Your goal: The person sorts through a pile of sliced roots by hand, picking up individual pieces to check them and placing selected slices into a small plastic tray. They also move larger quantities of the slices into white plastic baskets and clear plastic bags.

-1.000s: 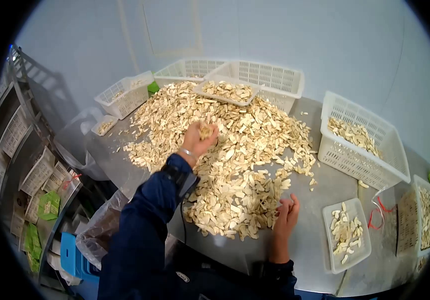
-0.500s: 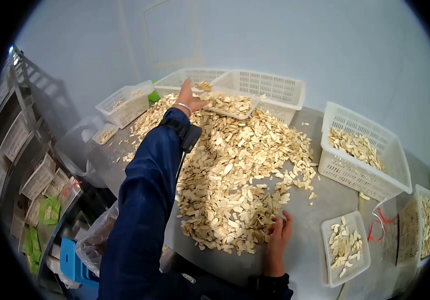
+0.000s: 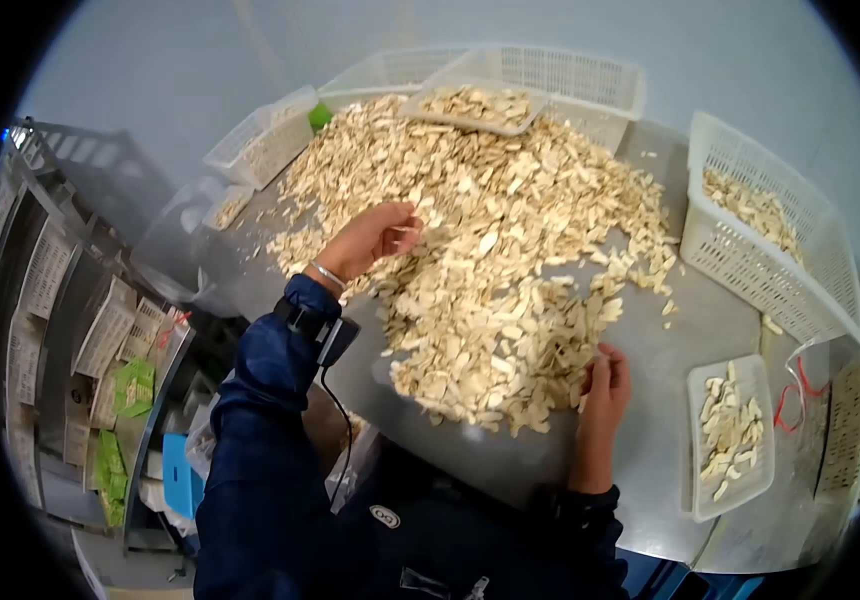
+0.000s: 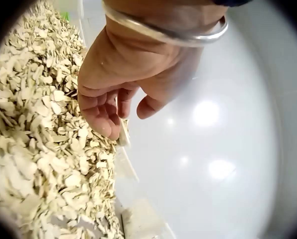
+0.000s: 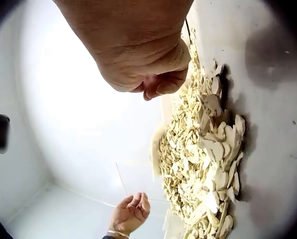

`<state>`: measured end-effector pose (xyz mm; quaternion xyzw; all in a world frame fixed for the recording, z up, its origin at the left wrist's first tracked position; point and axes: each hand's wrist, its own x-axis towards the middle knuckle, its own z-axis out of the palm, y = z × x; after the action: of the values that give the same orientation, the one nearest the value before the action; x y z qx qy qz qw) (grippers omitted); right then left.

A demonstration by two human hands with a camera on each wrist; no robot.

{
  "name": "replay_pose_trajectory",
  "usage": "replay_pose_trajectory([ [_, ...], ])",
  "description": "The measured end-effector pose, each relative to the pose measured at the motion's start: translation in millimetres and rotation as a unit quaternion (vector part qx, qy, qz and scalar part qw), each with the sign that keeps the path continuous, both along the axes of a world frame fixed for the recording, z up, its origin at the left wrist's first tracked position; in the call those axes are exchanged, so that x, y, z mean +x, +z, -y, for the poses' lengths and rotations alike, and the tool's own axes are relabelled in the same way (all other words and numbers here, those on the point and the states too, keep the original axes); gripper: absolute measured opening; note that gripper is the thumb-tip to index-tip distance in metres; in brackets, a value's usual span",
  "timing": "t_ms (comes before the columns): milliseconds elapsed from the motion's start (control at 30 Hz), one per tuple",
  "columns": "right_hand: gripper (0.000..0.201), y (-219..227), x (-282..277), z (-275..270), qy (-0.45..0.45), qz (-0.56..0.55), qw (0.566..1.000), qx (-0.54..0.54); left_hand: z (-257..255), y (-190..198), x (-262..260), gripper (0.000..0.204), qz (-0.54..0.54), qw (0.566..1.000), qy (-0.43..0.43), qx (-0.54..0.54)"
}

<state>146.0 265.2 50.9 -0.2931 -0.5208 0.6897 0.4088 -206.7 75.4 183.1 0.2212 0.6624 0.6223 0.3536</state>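
A broad pile of pale, flat dried slices (image 3: 490,240) spreads over the metal table (image 3: 510,465). My left hand (image 3: 375,240), with a silvery bangle on its wrist, is over the left part of the pile. Its fingers bend loosely in the left wrist view, and no slices show in its palm (image 4: 133,74). At the pile's near right edge is my right hand (image 3: 605,390), thumb side up. Loosely curled fingers (image 5: 163,85) show on it in the right wrist view, with nothing seen held; the slices lie close beside them.
Behind the pile, a shallow tray of slices (image 3: 475,105) stands in front of white slotted baskets (image 3: 570,80). Another basket (image 3: 780,235) is at right, with a small tray (image 3: 705,490) of slices nearer me. A rack with cartons (image 3: 100,325) stands left of the table.
My left hand carried slices from the pile back to the rear tray and baskets, then returned over the pile without them. The right hand stays by the pile's edge; the head view has tilted down.
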Motion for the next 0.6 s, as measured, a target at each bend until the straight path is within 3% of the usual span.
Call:
replay_pose_trajectory([
  [133,0.025,-2.6,-2.9,2.2,0.002,-0.021,1.0,0.007,49.7,-41.2,47.6,0.027,-0.069,0.988,-0.074,-0.113],
  [200,0.026,-0.7,-4.1,8.0,0.039,0.003,0.999,0.03,69.0,-70.2,62.4,0.023,-0.123,0.979,-0.131,-0.092],
  [267,0.026,-4.8,-10.4,17.6,0.054,0.011,0.996,0.07,83.5,-84.1,82.5,0.018,-0.204,0.965,-0.106,-0.127],
  [300,0.03,-4.6,-7.5,19.3,0.136,0.036,0.985,0.099,88.7,-88.7,91.8,0.016,-0.244,0.955,-0.092,-0.143],
  [433,0.046,5.4,-12.1,54.9,0.411,0.044,0.91,0.007,106.7,-126.3,106.1,0.015,-0.384,0.908,-0.005,-0.171],
  [500,0.051,-1.1,-12.2,67.3,0.534,0.088,0.841,0.0,106.3,-122.2,126.3,0.02,-0.319,0.932,0.022,-0.17],
  [567,0.056,1.1,-16.1,76.3,0.604,0.124,0.787,-0.012,104.4,-114.0,140.9,0.023,-0.31,0.929,0.019,-0.199],
  [600,0.058,2.7,-17.1,77.7,0.636,0.141,0.758,-0.017,104.2,-123.7,142.5,0.022,-0.278,0.946,0.014,-0.164],
])
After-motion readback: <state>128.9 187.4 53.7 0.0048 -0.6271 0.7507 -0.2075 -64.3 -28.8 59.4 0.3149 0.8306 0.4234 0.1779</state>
